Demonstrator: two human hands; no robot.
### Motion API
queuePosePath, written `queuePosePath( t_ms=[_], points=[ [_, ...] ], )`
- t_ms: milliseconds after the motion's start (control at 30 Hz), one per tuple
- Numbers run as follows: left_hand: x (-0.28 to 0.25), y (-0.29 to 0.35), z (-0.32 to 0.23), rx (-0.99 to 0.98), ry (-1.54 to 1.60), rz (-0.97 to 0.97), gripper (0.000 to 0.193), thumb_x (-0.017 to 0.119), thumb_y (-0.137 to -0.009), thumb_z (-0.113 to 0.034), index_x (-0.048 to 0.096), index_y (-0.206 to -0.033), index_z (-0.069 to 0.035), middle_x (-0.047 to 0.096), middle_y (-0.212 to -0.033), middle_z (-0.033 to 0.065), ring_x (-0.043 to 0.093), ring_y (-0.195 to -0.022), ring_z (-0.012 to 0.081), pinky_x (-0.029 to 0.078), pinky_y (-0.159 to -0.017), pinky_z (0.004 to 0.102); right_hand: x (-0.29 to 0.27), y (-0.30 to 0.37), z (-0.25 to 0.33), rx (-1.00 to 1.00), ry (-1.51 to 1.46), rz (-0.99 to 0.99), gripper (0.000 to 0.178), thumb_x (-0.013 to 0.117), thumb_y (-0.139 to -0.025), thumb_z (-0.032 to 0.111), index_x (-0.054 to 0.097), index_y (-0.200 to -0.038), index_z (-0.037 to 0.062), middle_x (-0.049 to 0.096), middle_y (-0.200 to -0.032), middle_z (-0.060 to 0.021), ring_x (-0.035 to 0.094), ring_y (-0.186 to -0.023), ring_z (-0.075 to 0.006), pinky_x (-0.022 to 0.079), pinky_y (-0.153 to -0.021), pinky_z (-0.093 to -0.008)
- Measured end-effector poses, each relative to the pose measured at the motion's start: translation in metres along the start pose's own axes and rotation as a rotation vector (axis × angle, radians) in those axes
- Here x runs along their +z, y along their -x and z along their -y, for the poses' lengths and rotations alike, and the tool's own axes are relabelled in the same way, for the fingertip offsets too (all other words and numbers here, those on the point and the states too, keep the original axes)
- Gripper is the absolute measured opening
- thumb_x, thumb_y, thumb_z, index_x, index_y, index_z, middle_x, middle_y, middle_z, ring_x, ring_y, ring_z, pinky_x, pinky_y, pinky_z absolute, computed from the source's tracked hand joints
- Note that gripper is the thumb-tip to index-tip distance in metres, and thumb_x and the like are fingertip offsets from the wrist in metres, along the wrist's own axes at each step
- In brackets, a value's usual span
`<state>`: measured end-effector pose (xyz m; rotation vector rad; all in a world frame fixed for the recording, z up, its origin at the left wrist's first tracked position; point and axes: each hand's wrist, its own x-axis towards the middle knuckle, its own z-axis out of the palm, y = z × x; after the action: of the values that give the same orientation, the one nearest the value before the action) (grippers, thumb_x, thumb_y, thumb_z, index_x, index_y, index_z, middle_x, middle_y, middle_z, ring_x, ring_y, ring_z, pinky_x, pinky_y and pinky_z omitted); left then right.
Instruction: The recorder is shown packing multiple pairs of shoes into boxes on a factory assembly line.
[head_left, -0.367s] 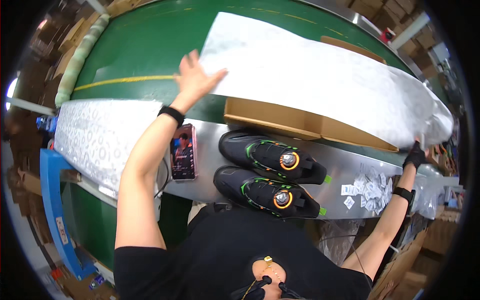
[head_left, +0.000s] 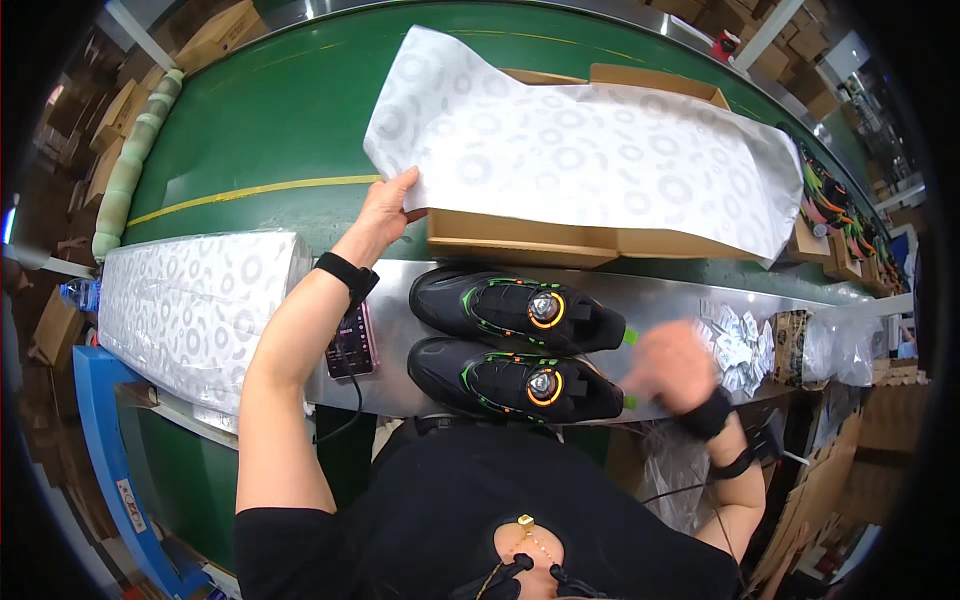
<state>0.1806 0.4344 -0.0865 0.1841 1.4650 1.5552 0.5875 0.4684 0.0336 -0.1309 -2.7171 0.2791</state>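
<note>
- In the head view, the left hand (head_left: 385,205) grips the near left edge of a white patterned sheet of paper (head_left: 590,150), thumb on top and the other fingers partly hidden under it.
- The sheet lies over an open cardboard box (head_left: 520,235), its left end spreading past the box above the green belt (head_left: 250,120).
- The right hand (head_left: 675,368) is blurred beside the heel ends of the shoes; whether its fingers are wide or narrow, or touch the nearer shoe, cannot be told.
- Two black shoes, the farther shoe (head_left: 500,310) and the nearer shoe (head_left: 495,380), lie side by side on the metal worktop (head_left: 660,300), toes to the left, each with an orange-ringed dial and a green heel tab.
- Small white packets (head_left: 738,348) are heaped right of the right hand.
- A phone (head_left: 352,350) lies left of the shoes, partly behind the left wrist; farther left is a stack of patterned paper (head_left: 195,310).
</note>
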Motion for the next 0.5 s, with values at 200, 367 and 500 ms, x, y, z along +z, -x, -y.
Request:
queuePosePath(
  t_ms=[200, 367, 500],
  points=[
    [0.023, 0.018, -0.017, -0.007, -0.008, 0.210, 0.039, 0.045, -0.086, -0.013, 0.034, -0.120, 0.002, 0.044, -0.120, 0.0156, 0.049, -0.105, 0.0312, 0.045, -0.080, 0.0565, 0.061, 0.023, 0.052, -0.026, 0.339, 0.269, 0.020, 0.066, -0.058, 0.027, 0.057, -0.065, 0.0104, 0.056, -0.064, -0.0008, 0.052, -0.065, -0.0159, 0.034, -0.084, -0.0499],
    [-0.010, 0.021, -0.035, 0.033, -0.027, 0.053, 0.040, 0.045, -0.086, -0.013, 0.032, -0.120, 0.002, 0.044, -0.117, 0.0153, 0.049, -0.105, 0.0300, 0.048, -0.078, 0.0541, 0.019, -0.023, 0.045, -0.040, 0.045, 0.284, 0.009, 0.064, -0.061, 0.019, 0.057, -0.061, 0.0136, 0.055, -0.057, 0.0027, 0.055, -0.068, -0.0131, 0.034, -0.085, -0.0491],
    [-0.041, 0.026, -0.040, 0.120, -0.153, -0.041, 0.038, 0.046, -0.085, -0.015, 0.036, -0.117, 0.001, 0.046, -0.113, 0.0133, 0.052, -0.099, 0.0277, 0.051, -0.073, 0.0498, -0.007, -0.066, 0.017, 0.342, -0.362, 0.237, 0.022, 0.063, -0.071, 0.027, 0.060, -0.070, 0.0053, 0.055, -0.057, -0.0021, 0.054, -0.064, -0.0131, 0.041, -0.073, -0.0310]
  ],
)
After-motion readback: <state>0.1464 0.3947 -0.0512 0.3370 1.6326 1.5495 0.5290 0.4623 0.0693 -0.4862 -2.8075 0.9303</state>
